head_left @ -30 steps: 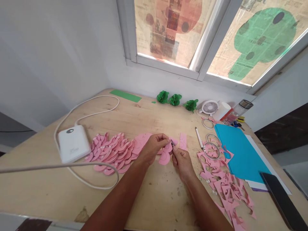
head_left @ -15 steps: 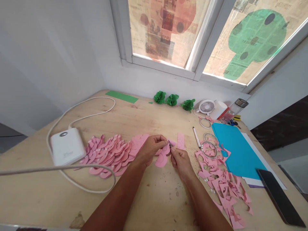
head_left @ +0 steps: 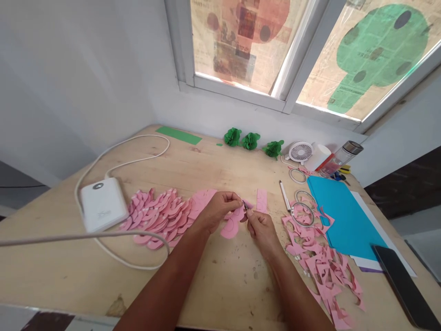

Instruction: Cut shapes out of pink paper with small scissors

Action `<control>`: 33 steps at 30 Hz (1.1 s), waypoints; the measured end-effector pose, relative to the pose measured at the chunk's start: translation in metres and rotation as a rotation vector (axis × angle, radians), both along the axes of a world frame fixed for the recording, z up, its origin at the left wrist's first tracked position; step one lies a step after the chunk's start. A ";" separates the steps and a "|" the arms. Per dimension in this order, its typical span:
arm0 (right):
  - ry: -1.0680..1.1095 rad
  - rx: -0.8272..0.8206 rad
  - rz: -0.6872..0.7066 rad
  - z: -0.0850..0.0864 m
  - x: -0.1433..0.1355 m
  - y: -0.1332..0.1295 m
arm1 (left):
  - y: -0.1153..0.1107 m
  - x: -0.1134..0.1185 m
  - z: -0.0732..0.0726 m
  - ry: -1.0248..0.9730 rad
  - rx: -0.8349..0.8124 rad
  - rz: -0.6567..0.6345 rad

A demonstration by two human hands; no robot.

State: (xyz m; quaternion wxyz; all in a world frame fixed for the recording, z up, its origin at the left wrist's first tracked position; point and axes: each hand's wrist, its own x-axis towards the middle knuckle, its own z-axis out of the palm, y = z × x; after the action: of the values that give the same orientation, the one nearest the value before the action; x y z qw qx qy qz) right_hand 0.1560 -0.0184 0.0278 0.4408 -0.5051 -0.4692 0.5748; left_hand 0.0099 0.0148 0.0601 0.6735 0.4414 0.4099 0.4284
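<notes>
My left hand (head_left: 225, 207) pinches a pink paper cut-out (head_left: 230, 228) with rounded, petal-like lobes, some bearing drawn curves. In my right hand (head_left: 261, 225) is a small pair of scissors (head_left: 245, 205), its dark blades at the paper's upper right edge and its handles hidden by my fingers. Left of my hands lies a heap of cut pink paper petals (head_left: 165, 211), overlapping in layers, with flatter pink sheets (head_left: 203, 201) beside it. Just beyond my right hand rests a pink paper strip (head_left: 262, 200).
Pink scraps (head_left: 324, 271) spread at right, near tape rings (head_left: 303, 214), a pen (head_left: 284, 195), blue sheets (head_left: 347, 220) and a black phone (head_left: 404, 285). Green paper flowers (head_left: 250, 141), a fan (head_left: 301, 151) and a bottle (head_left: 341, 158) line the back. At left sits a corded white power bank (head_left: 105, 207).
The view has shifted slightly, so the table's things sit a little further right. Both hands keep nearly the same hold, with the scissors still against the pink paper.
</notes>
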 end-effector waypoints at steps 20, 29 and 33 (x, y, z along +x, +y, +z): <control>-0.016 0.008 -0.028 -0.005 -0.005 0.000 | 0.000 0.000 0.001 0.002 0.011 -0.012; 0.113 -0.027 -0.126 -0.005 -0.004 0.001 | 0.005 0.004 -0.008 -0.062 0.013 0.151; 0.148 0.002 -0.140 -0.003 -0.007 -0.001 | 0.007 0.011 -0.014 -0.172 0.002 0.357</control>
State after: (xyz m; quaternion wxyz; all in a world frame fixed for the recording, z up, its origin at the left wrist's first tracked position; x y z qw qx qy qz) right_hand 0.1491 -0.0192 0.0246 0.5140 -0.4925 -0.3993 0.5778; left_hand 0.0208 0.0218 0.0459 0.6190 0.3240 0.4224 0.5775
